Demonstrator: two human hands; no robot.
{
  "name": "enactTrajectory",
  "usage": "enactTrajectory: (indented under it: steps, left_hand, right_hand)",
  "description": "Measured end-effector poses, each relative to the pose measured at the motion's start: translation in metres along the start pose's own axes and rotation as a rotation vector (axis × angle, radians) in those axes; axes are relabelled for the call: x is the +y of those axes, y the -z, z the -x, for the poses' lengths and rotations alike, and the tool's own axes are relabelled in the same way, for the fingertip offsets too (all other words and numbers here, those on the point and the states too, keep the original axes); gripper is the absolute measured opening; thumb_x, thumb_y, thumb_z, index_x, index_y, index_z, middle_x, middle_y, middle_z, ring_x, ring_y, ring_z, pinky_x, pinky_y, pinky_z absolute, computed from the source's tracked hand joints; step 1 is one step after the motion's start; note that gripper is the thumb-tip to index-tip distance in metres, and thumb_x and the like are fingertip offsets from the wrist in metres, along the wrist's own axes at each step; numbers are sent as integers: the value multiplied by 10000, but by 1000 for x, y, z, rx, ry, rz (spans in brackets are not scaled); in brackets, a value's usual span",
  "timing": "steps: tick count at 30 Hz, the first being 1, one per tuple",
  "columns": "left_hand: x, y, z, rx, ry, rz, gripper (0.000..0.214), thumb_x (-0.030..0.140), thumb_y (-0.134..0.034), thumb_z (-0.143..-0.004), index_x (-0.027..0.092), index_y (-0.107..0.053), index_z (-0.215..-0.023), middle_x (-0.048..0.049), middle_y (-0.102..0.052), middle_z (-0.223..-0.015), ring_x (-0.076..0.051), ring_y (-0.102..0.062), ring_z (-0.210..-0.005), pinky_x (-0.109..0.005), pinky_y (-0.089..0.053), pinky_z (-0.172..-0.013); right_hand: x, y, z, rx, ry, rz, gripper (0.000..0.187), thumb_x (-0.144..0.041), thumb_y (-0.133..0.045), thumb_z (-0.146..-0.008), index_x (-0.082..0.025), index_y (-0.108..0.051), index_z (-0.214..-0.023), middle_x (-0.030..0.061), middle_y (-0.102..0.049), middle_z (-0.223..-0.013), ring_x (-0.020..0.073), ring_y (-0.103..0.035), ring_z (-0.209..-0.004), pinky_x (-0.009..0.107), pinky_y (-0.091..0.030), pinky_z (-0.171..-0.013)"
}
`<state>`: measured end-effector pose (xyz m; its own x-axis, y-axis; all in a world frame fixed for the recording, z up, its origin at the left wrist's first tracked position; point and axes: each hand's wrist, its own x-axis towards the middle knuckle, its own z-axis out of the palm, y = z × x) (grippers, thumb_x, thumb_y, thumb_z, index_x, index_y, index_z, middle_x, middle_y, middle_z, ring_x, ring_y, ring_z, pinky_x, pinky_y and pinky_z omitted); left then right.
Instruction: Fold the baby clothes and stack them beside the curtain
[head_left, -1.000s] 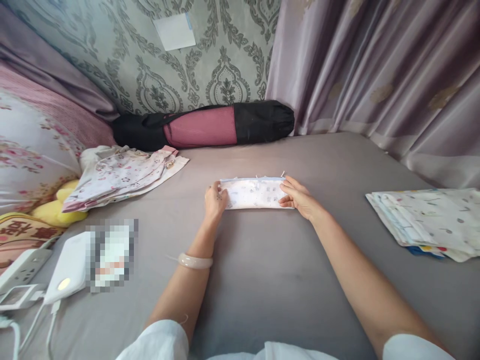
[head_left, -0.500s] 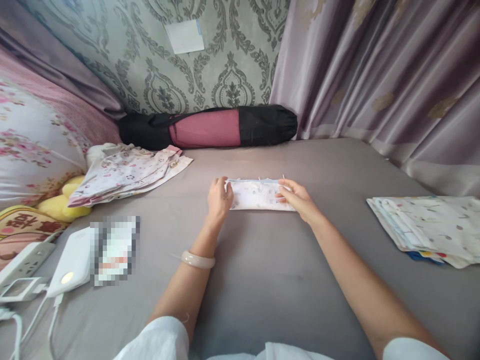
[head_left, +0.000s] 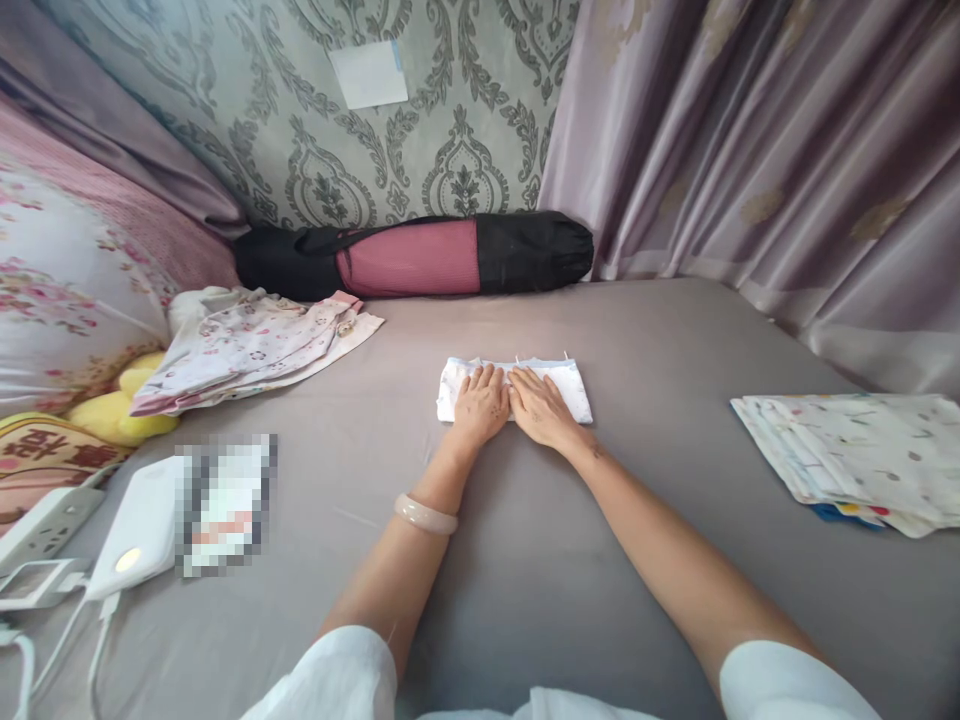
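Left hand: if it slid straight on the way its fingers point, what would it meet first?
Beyond the folded cloth under it, the left hand would likely cross grey sheet, then meet the long black-and-pink bag, at its black right part; depth is unclear.

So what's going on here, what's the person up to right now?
A person has both bare hands, left hand and right hand, side by side, palms down on a folded white patterned cloth. It lies on a grey sheet. Off to the right is a stack of folded cloths; to the left lie flowered cloths.
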<state>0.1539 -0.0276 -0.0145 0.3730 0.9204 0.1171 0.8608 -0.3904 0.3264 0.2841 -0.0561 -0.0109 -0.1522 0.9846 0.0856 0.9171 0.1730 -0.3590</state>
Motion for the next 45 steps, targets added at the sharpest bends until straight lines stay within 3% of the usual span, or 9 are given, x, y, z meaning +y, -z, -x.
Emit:
enactTrajectory:
  steps: [7,20,24,30,39,45]
  left_hand:
    - [-8,-2,-4,15,76,-72,554,414,-290,-1002,111,-427,-1445,-159,-377,-1543,-299,-288,-1454,-451,-206,-1190]
    - [-33,9,-1,-28,254,-76,640,423,-248,-986,56,-317,-1506,-176,-266,-1588,-303,-218,-1480,-461,-196,-1196]
    - [-45,12,1,-30,303,-51,641,430,-253,-978,92,-292,-1521,-158,-278,-1587,-292,-232,-1478,-462,-182,-1202]
    - [-52,14,2,-53,325,-28,659,458,-230,-971,111,-274,-1528,-141,-278,-1591,-289,-203,-1487,-494,-153,-1204]
    - [-51,13,2,-41,346,-40,678,471,-246,-971,70,-289,-1515,-181,-278,-1582,-296,-215,-1483,-484,-166,-1201]
    - [-41,18,3,78,253,-98,625,425,-230,-991,85,-321,-1508,-158,-289,-1583,-272,-184,-1493,-480,-115,-1215]
  right_hand:
    - [5,-3,0,20,0,76,567,-328,-191,-1009,-97,-388,-1488,101,-334,-1572,226,-241,-1472,436,-146,-1204]
    - [32,6,7,57,-236,200,617,-357,-207,-992,-23,-342,-1493,160,-270,-1590,271,-215,-1476,476,-144,-1195]
    - [41,8,9,56,-303,192,631,-363,-219,-987,-14,-299,-1506,183,-221,-1601,282,-220,-1472,473,-161,-1186]
    - [48,6,10,91,-394,159,635,-384,-204,-993,-19,-282,-1507,217,-279,-1573,305,-243,-1459,524,-162,-1170]
    - [49,7,10,90,-412,135,633,-377,-216,-995,-7,-289,-1503,214,-289,-1570,311,-233,-1463,522,-147,-1176]
    - [35,14,11,184,-249,190,612,-346,-204,-996,-2,-331,-1486,201,-252,-1588,290,-195,-1479,512,-79,-1195]
